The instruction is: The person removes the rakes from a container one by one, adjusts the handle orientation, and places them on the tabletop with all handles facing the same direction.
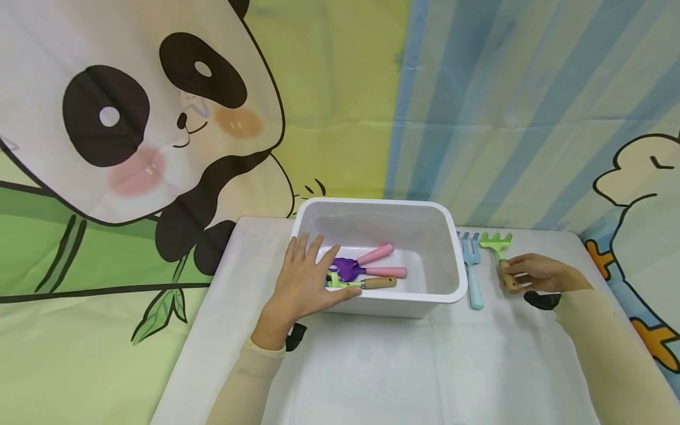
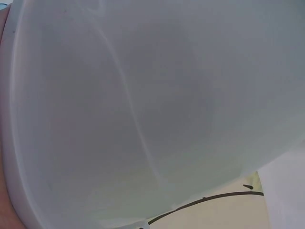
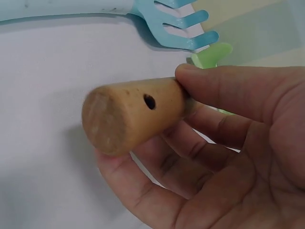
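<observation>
My right hand (image 1: 536,273) grips the wooden handle (image 3: 138,112) of a small green hand rake (image 1: 497,242), thumb on one side and fingers curled beneath. The rake is right of a white plastic bin (image 1: 425,298). Over the bin's front left corner, my left hand (image 1: 303,277) spreads its straight fingers, thumb along the front rim. In the left wrist view the bin's wall (image 2: 157,105) fills most of the picture. Inside the bin lie purple-headed tools (image 1: 347,268) with pink handles and a green tool with a wooden handle (image 1: 379,283); the left hand partly hides their heads.
A light blue hand fork (image 1: 474,277) lies on the white table (image 1: 382,366) between the bin and the green rake. Behind the table hangs a printed cloth (image 1: 340,118) with a panda and stripes.
</observation>
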A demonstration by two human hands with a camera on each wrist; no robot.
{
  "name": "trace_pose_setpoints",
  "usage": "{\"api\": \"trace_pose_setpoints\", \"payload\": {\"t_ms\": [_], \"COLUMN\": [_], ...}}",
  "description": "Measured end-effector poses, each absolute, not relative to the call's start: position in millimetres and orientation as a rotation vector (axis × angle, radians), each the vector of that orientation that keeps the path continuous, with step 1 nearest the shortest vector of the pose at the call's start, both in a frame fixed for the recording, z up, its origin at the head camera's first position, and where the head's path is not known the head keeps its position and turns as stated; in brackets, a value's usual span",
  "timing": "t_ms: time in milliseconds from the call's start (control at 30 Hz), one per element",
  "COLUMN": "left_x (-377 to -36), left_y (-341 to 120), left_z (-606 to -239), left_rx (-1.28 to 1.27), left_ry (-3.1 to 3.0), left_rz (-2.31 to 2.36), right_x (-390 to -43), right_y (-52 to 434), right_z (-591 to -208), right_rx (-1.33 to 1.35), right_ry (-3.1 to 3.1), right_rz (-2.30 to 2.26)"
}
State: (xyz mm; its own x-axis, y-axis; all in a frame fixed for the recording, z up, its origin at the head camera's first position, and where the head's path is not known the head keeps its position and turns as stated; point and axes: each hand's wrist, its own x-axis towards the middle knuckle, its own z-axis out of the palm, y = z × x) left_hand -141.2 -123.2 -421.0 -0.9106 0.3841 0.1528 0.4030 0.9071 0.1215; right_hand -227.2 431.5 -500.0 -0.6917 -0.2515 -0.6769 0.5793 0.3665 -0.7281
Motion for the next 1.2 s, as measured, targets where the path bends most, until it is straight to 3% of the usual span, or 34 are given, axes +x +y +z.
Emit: {"api": "trace_pose_setpoints", "payload": {"t_ms": [700, 900, 1200], "left_x": [-143, -145, -143], "left_y": [-124, -125, -123], "left_z": [-424, -425, -423], "left_rx": [-0.623, -0.628, -0.612], "left_ry": [-2.923, -2.91, -2.93], "left_rz": [-0.23, -0.244, -0.255], "right_x": [-234, -244, -245], "right_y": [423, 416, 367], "right_z": [-488, -460, -387], "right_rx": [0.297, 0.237, -0.109], "right_ry": [2.008, 2.13, 2.293], "right_rz": [-1.218, -1.121, -1.152]}}
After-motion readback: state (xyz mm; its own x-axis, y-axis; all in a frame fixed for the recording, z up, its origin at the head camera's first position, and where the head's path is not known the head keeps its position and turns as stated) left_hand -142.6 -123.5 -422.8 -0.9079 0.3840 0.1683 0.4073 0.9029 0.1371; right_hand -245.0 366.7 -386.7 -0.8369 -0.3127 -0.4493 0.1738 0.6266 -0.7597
